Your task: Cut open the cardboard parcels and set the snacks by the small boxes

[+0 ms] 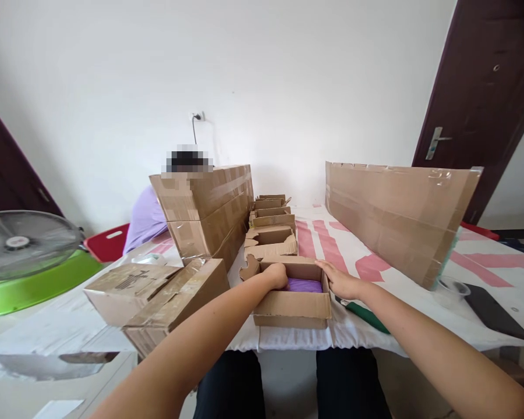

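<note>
An open cardboard box sits at the table's near edge, in front of my legs. Inside lies something purple and wrinkled, cloth or thin plastic; I cannot tell which. My left hand reaches into the box's left side, curled beside the purple thing, with its fingertips hidden. At the right rim, my right hand grips the box wall by its far corner. Under my right forearm lies a dark green object, partly covered.
More open boxes line up behind. Taped cartons stand left, with smaller cartons nearer me. A cardboard panel rises at right, by a clear cup and black phone. A person sits behind the left cartons, near a fan.
</note>
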Demonstrator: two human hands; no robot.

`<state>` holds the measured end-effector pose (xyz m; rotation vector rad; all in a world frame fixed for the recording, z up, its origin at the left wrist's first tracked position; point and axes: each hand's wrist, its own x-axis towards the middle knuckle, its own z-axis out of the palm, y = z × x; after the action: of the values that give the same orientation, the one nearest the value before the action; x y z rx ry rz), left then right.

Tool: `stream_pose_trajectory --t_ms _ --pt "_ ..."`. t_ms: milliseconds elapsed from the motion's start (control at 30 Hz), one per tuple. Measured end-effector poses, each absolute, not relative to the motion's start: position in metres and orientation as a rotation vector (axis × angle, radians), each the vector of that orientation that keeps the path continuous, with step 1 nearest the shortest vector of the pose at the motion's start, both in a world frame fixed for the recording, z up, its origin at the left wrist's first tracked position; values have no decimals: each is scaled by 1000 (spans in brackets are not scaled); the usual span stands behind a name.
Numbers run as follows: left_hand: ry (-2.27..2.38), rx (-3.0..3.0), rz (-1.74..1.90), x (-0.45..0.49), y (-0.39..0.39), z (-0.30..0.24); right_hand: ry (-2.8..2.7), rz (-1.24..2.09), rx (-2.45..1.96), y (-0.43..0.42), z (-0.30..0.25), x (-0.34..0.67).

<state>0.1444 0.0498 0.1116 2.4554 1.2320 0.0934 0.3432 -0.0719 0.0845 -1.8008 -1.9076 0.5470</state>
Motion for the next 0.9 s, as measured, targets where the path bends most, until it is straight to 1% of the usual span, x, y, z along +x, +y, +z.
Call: stream_pose_trajectory --t_ms 100,167,333,500,600,667,900 --pt "1204 2430 98 141 40 132 -1891 541 -1783 -75 85 342" --pt "1163 2435 214 136 34 150 -1873 540 -1757 -76 86 342" --pt "991 2378 670 112 36 194 -1803 569 -1651 -68 103 349" --pt "825 2109 1191 95 65 225 -1557 536 -1530 -42 135 354" --pt "741 1920 1411 102 87 228 -1440 613 -1409 -22 148 346" --pt "715 1826 1484 111 99 223 -1394 694 -1334 -9 155 336" --pt "648 1769 1484 132 105 199 -1265 829 -1154 13 165 312"
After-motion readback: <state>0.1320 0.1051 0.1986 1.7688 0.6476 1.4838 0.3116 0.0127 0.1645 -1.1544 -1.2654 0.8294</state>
